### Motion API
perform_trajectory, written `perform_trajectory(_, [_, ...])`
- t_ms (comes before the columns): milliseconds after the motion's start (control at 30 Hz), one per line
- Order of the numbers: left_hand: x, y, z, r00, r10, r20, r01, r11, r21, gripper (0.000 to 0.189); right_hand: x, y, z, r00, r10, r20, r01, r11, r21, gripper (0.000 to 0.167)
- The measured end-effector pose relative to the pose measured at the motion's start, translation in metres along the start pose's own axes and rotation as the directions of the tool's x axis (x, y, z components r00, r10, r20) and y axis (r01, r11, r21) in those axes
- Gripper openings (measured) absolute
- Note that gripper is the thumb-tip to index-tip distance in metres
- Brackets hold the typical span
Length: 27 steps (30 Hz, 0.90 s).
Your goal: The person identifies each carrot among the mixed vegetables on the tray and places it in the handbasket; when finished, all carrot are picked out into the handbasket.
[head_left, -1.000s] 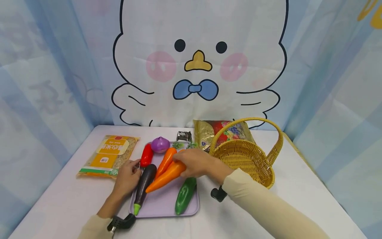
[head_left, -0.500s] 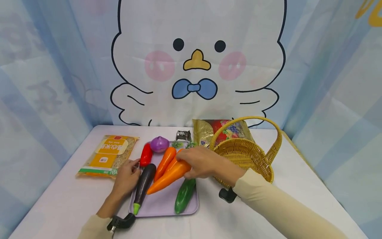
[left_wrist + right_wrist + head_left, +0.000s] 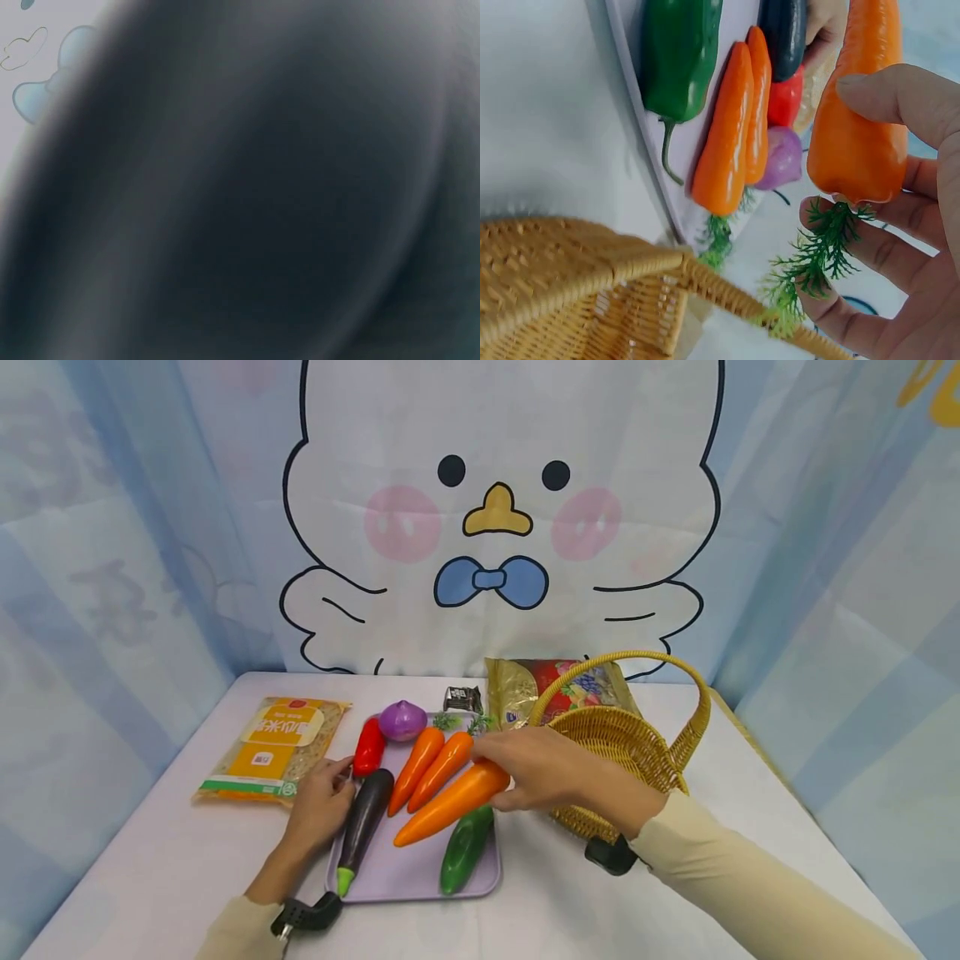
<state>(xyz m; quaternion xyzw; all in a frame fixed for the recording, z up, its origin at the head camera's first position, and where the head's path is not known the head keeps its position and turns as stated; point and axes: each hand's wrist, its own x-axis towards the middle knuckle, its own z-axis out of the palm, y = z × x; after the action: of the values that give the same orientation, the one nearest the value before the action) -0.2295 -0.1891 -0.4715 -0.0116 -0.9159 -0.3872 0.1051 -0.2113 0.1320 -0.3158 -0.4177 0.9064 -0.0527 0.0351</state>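
Note:
In the head view my right hand (image 3: pixel 536 768) grips an orange carrot (image 3: pixel 450 806) by its thick end, above the lilac tray (image 3: pixel 405 896). Green leaves (image 3: pixel 829 244) hang from that end in the right wrist view, with the thumb across the carrot. Two more carrots (image 3: pixel 416 772) (image 3: pixel 442 770) lie on the tray. Around them are an eggplant (image 3: pixel 366 827), a red pepper (image 3: pixel 369 749), a purple onion (image 3: pixel 403 722) and a green pepper (image 3: pixel 467 852). Bent fingers of my left hand (image 3: pixel 318 810) are at the tray's left rim; cannot tell whether they pinch it.
A wicker basket (image 3: pixel 645 752) with a tall handle stands right of the tray, partly behind my right forearm. Behind it lies a gold and red bag (image 3: pixel 562 685). A small dark packet (image 3: pixel 462 698) sits behind the tray, and a yellow grain bag (image 3: pixel 273 747) lies left.
My right hand has moved right with the carrot, away from the other two, which now show more fully on the tray. The left hand stays in place.

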Motion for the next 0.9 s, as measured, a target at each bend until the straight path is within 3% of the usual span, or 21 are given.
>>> perform_trajectory(467, [0.001, -0.003, 0.0, 1.0, 0.021, -0.004, -0.021, 1.0, 0.01, 0.047, -0.024, 0.008, -0.016, 0.995, 0.094, 0.022, -0.094, 0.996, -0.002, 0.042])
perform_trajectory(900, [0.0, -0.003, 0.002, 1.0, 0.017, -0.01, -0.017, 1.0, -0.002, 0.047, -0.044, 0.035, -0.026, 0.991, 0.136, -0.012, -0.136, 0.991, -0.015, 0.039])
